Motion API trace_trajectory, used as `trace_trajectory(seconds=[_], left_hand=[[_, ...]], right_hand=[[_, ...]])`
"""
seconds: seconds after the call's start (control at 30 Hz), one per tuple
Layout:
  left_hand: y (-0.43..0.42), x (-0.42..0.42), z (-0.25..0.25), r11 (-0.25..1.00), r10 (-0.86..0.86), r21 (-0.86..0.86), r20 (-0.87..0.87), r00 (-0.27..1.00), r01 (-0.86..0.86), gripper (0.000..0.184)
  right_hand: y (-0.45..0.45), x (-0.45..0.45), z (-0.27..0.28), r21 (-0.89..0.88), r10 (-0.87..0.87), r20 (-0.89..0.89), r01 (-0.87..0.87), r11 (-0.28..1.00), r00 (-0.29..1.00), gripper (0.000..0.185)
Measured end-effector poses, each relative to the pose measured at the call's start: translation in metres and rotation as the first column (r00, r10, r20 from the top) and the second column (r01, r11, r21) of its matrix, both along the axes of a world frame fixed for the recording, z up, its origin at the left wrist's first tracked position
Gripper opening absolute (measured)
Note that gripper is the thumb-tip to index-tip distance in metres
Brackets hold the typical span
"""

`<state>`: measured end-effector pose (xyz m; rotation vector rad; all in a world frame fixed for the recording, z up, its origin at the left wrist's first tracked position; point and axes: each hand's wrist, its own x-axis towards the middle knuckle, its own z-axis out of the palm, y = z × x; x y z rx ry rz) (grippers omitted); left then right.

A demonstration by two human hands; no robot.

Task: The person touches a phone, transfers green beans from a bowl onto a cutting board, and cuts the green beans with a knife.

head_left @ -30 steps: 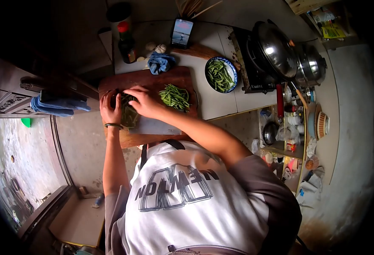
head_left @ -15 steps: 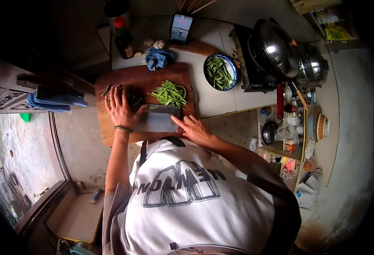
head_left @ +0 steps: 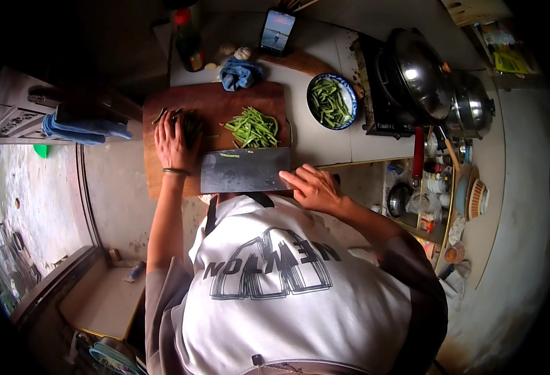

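My left hand (head_left: 176, 147) rests on the left part of a wooden cutting board (head_left: 162, 97), its fingers curved over a dark bunch of green beans (head_left: 192, 123). My right hand (head_left: 317, 189) is closed on a cleaver (head_left: 243, 172), whose handle is hidden in the grip. The wide blade lies across the board's near edge, with a thin green piece stuck near its upper edge. Just beyond the blade sits a pile of cut green beans (head_left: 252, 128).
Past the board lie a blue cloth (head_left: 240, 74) and garlic (head_left: 242, 53), near a red-capped bottle (head_left: 189, 44) and a propped phone (head_left: 277, 32). To the right stand a bowl of cut beans (head_left: 353, 107) and a stove (head_left: 375, 94) bearing a lidded wok (head_left: 415, 75).
My right hand has moved right with the cleaver, and more of the blade shows. The fingers of my left hand have drawn closer together over the beans. The whole view has shifted slightly.
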<state>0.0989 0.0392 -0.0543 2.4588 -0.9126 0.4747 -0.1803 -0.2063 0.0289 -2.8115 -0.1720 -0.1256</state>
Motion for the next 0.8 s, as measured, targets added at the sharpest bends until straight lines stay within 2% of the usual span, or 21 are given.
trace_trajectory(seconds=[0.07,0.17,0.27,0.3,0.33,0.37,0.47,0.5,0.53,0.6,0.63,0.7,0.8], left_hand=[[0.003,-0.001,0.000,1.000,-0.016,-0.001,0.014,1.000,0.016,0.060],[0.006,-0.008,0.021,0.996,-0.045,-0.077,0.064,0.997,0.050,0.048],[0.012,-0.026,0.039,0.988,-0.049,-0.146,-0.030,0.998,0.045,0.031],[0.011,-0.034,0.050,0.970,-0.086,-0.230,-0.036,0.996,0.076,0.018],[0.014,-0.042,0.048,0.974,-0.089,-0.213,-0.060,0.994,0.075,0.017],[0.018,-0.051,0.041,0.978,-0.092,-0.196,-0.085,0.992,0.074,0.016],[0.017,-0.068,0.024,0.989,-0.136,-0.068,-0.088,0.987,0.130,0.011],[0.014,-0.071,0.011,0.988,-0.151,-0.049,-0.044,0.988,0.148,0.012],[0.010,-0.070,0.005,0.986,-0.167,-0.030,0.002,0.986,0.167,0.013],[0.004,-0.066,-0.001,0.986,-0.154,0.049,-0.069,0.986,0.158,0.024],[0.000,-0.061,-0.004,0.984,-0.140,0.097,-0.099,0.985,0.149,0.027],[-0.010,-0.047,-0.011,0.970,-0.108,0.205,-0.111,0.988,0.129,0.036],[-0.013,-0.037,-0.018,0.953,-0.074,0.285,-0.123,0.990,0.107,0.033]], right_hand=[[-0.008,-0.002,0.004,-0.002,0.010,-0.039,-0.010,1.000,0.999,0.055],[-0.016,-0.004,-0.001,-0.021,0.011,-0.027,-0.011,1.000,1.000,0.054],[-0.020,-0.008,-0.004,0.028,-0.047,-0.063,0.049,0.998,0.997,0.053],[-0.021,-0.011,-0.005,0.070,-0.072,-0.077,0.078,0.994,0.994,0.053],[-0.023,-0.012,-0.006,0.113,-0.094,-0.092,0.105,0.988,0.991,0.052],[-0.026,-0.013,-0.012,0.248,-0.105,-0.116,0.131,0.960,0.988,0.042],[-0.020,-0.015,-0.008,0.292,-0.202,-0.280,0.284,0.913,0.938,0.032],[-0.022,-0.017,-0.022,0.377,-0.223,-0.225,0.295,0.878,0.949,0.029],[-0.024,-0.015,-0.023,0.392,-0.228,-0.274,0.325,0.861,0.934,0.028],[-0.032,-0.014,-0.023,0.414,-0.237,-0.369,0.388,0.824,0.898,0.028],[-0.037,-0.012,-0.027,0.533,-0.199,-0.354,0.372,0.760,0.914,0.030],[-0.045,-0.012,-0.027,0.520,-0.209,-0.373,0.390,0.759,0.904,0.032],[-0.057,-0.016,-0.031,0.535,-0.241,-0.384,0.428,0.729,0.891,0.034]])
